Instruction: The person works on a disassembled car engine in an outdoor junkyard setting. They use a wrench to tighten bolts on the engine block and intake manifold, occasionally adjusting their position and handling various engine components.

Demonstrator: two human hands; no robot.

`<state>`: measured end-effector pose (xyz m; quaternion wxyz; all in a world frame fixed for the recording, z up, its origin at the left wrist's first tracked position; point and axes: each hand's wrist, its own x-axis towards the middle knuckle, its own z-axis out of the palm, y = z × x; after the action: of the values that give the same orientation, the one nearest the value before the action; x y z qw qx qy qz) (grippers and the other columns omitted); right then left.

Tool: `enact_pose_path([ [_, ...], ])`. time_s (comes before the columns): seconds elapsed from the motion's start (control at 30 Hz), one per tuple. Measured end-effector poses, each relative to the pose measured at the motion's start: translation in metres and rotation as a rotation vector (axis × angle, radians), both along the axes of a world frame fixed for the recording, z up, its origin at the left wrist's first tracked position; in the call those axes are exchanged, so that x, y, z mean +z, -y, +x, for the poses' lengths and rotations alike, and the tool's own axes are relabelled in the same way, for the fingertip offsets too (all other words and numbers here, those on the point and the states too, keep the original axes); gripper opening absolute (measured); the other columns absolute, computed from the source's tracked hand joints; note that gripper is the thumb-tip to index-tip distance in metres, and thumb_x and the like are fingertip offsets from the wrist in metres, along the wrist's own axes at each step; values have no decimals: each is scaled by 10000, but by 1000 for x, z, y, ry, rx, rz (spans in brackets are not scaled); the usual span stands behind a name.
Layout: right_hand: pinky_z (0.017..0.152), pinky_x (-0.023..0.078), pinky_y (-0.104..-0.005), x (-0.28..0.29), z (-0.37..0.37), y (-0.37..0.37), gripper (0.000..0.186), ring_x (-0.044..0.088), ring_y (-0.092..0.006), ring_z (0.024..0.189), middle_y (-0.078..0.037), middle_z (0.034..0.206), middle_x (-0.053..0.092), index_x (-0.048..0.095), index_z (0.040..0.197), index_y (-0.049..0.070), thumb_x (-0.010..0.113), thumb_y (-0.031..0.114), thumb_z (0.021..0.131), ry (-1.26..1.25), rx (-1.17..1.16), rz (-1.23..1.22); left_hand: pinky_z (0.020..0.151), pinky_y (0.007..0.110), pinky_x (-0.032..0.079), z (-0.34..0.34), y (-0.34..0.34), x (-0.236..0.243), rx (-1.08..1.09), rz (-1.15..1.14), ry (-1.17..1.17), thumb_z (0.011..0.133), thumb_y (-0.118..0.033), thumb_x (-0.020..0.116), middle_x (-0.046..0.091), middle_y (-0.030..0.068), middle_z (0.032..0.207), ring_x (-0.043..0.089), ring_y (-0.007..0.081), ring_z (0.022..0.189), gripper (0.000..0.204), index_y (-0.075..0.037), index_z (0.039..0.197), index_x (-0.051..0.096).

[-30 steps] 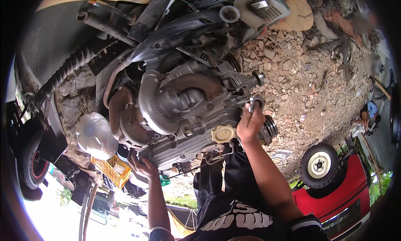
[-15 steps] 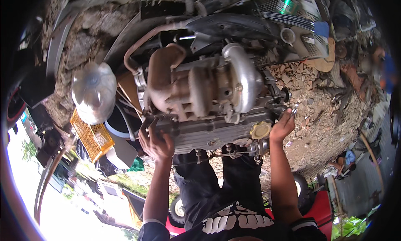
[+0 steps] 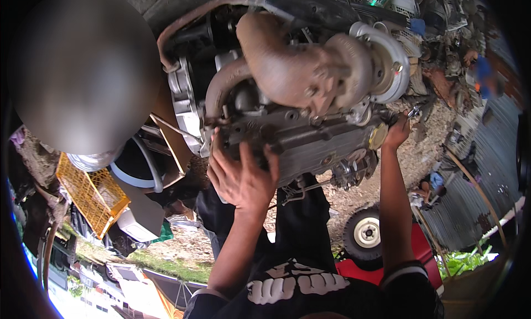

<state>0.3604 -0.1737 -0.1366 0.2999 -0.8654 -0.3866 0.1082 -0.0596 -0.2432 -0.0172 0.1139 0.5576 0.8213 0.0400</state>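
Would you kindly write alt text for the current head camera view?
A person's left hand lies spread on a metal engine, while the right hand holds a small shiny metal piece near the engine's right end. A yellow crate is at left, and a wheel shows at lower right.

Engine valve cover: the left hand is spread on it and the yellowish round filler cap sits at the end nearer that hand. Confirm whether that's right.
Not quite: in the head view, the yellowish round filler cap sits at the end nearer the right hand. The left hand is indeed spread on the engine valve cover.
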Motion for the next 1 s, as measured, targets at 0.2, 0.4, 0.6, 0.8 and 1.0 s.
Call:
enact_pose_path([
  [0.2,720,506,-364,-1,6,-3,516,602,-206,758,-111,916,676,662,997,-71,554,432,1044,-279,-63,99,950,505,493,-19,4,4,41,81,305,830,-323,749,502,285,1381,548,447,1235,375,-83,1108,672],
  [0.4,781,521,-371,-5,23,0,452,644,-220,828,-100,991,676,668,1071,-29,582,413,1031,-332,-12,74,912,486,533,-49,20,3,-66,181,501,813,-278,762,506,280,1353,568,438,1190,334,-33,1009,648],
  [0.6,760,521,-343,-5,19,-5,431,645,-198,825,-79,968,682,689,1071,-21,590,397,1024,-269,-8,49,864,472,548,-34,20,-2,-81,198,280,819,-289,764,528,259,1311,605,415,1092,374,-74,1108,662],
  [0.8,746,471,-407,1,5,-4,516,564,-273,748,-144,825,641,668,986,-66,513,421,1059,33,30,13,881,418,580,-34,21,-1,64,302,384,812,-176,794,631,154,1294,672,360,1083,356,-77,1135,684],
  [1.0,793,480,-469,34,-26,-11,564,605,-365,799,-242,968,670,619,1087,-93,457,448,1081,284,172,433,998,398,506,-89,59,26,183,184,836,888,-126,747,680,203,1251,666,325,1171,389,15,1241,659],
])
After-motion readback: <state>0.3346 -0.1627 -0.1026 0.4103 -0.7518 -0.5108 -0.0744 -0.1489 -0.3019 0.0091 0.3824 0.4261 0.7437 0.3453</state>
